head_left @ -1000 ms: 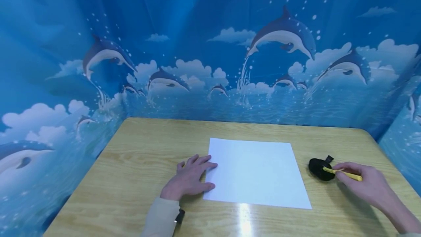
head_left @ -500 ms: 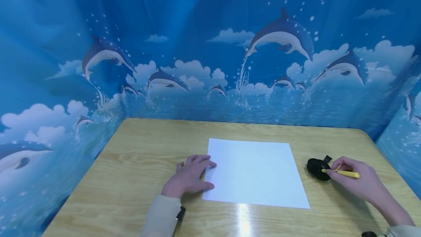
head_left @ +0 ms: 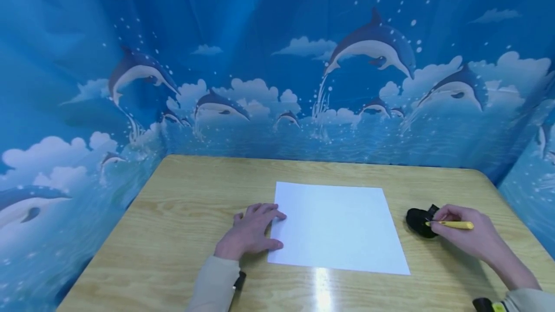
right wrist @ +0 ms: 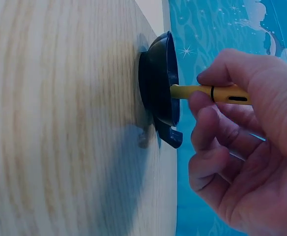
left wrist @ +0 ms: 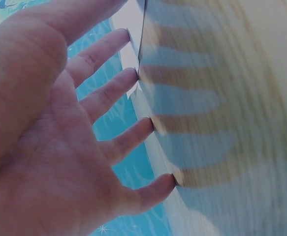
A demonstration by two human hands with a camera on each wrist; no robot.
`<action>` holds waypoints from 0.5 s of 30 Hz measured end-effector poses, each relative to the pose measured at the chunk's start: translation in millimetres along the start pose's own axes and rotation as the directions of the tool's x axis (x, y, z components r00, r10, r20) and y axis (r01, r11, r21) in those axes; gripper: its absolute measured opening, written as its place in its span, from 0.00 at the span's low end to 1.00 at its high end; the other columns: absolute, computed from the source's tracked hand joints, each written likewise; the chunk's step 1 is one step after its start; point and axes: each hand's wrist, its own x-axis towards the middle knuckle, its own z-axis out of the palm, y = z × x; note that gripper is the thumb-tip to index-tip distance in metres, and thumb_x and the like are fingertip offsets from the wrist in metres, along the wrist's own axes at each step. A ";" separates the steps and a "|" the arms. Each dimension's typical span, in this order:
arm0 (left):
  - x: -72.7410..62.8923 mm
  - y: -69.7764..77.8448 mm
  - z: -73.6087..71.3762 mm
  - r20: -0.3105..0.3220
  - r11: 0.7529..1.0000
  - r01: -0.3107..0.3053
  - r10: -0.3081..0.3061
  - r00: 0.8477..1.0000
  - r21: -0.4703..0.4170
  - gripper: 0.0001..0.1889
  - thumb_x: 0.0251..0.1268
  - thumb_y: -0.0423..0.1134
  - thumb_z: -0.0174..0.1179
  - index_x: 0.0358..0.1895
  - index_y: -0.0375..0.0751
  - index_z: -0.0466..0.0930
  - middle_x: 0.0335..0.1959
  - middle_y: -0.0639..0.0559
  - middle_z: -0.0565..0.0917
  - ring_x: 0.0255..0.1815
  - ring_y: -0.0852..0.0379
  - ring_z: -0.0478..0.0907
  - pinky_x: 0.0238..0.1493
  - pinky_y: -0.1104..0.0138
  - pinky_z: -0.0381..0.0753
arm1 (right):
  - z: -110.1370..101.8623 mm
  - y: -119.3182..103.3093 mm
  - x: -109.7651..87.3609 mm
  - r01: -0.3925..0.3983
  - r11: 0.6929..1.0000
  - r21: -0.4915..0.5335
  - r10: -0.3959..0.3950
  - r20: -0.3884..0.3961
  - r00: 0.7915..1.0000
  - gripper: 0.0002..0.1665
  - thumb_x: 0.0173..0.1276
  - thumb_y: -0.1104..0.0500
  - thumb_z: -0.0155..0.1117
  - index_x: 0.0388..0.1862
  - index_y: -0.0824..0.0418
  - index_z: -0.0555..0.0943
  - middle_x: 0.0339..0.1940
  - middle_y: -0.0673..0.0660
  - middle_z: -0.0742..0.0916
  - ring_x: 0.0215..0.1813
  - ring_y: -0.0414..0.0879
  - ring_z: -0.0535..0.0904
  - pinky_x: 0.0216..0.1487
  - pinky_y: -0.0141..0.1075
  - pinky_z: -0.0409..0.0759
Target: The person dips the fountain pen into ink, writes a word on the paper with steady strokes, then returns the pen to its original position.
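In the head view my left hand (head_left: 249,235) lies with spread fingers at the left edge of a white sheet of paper (head_left: 340,227), thumb and index fingertip on the sheet. The left wrist view shows its other fingertips (left wrist: 163,189) touching the wooden tabletop. To the right of the paper, my right hand (head_left: 470,235) pinches a yellow pen (head_left: 457,225) between thumb and fingers. The pen's front end (right wrist: 182,91) reaches into a black dish-shaped holder (right wrist: 155,78) with a small tab (right wrist: 172,137); its very tip is hidden inside.
The wooden table (head_left: 195,182) has a rounded far right corner. Behind and beside it hangs a blue curtain (head_left: 260,61) printed with dolphins. A bright light reflection falls just in front of the paper.
My right hand has shifted slightly left toward the black holder, and the pen now lies more level in the head view. The left hand and the paper stay in place.
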 end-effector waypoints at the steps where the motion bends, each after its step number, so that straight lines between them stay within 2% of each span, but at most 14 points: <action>1: 0.3 0.0 0.3 0.000 1.000 -0.001 0.001 1.000 0.000 0.31 0.60 0.53 0.72 0.68 0.58 0.76 0.79 0.51 0.66 0.80 0.34 0.57 0.71 0.25 0.55 | -0.3 -0.1 0.6 -0.006 1.000 -0.005 0.006 0.012 1.000 0.09 0.67 0.49 0.72 0.37 0.52 0.85 0.41 0.55 0.90 0.38 0.24 0.75 0.35 0.30 0.73; 4: 1.0 -0.8 1.1 0.001 1.000 0.000 0.000 1.000 -0.001 0.32 0.60 0.53 0.72 0.68 0.59 0.76 0.79 0.51 0.66 0.80 0.34 0.57 0.71 0.25 0.54 | -0.7 0.6 1.8 -0.018 1.000 -0.020 0.019 0.042 0.999 0.09 0.68 0.48 0.71 0.38 0.51 0.85 0.42 0.56 0.91 0.40 0.28 0.77 0.37 0.32 0.74; 7: 1.1 -1.2 1.3 0.003 1.000 0.001 -0.001 1.000 -0.002 0.32 0.59 0.53 0.72 0.68 0.59 0.76 0.79 0.51 0.66 0.80 0.34 0.57 0.71 0.25 0.55 | -0.5 0.7 1.8 -0.020 1.000 -0.019 0.021 0.037 0.999 0.10 0.68 0.47 0.71 0.38 0.52 0.85 0.41 0.56 0.91 0.41 0.32 0.79 0.36 0.33 0.75; 12: 1.7 -1.8 1.2 0.006 1.000 0.002 -0.002 1.000 0.002 0.32 0.60 0.53 0.72 0.68 0.59 0.75 0.80 0.51 0.66 0.80 0.34 0.57 0.71 0.24 0.54 | 2.0 0.3 0.3 -0.014 1.000 -0.017 0.014 -0.004 1.000 0.10 0.67 0.47 0.72 0.37 0.51 0.85 0.41 0.56 0.91 0.36 0.20 0.72 0.33 0.29 0.73; 15: 1.6 -1.9 1.4 0.010 1.000 0.003 -0.003 1.000 -0.003 0.32 0.60 0.53 0.72 0.68 0.60 0.75 0.80 0.52 0.66 0.80 0.34 0.56 0.71 0.24 0.54 | 3.9 -0.1 0.2 0.001 1.000 -0.017 -0.001 -0.015 1.000 0.09 0.67 0.48 0.72 0.37 0.52 0.85 0.41 0.58 0.91 0.35 0.20 0.72 0.33 0.28 0.73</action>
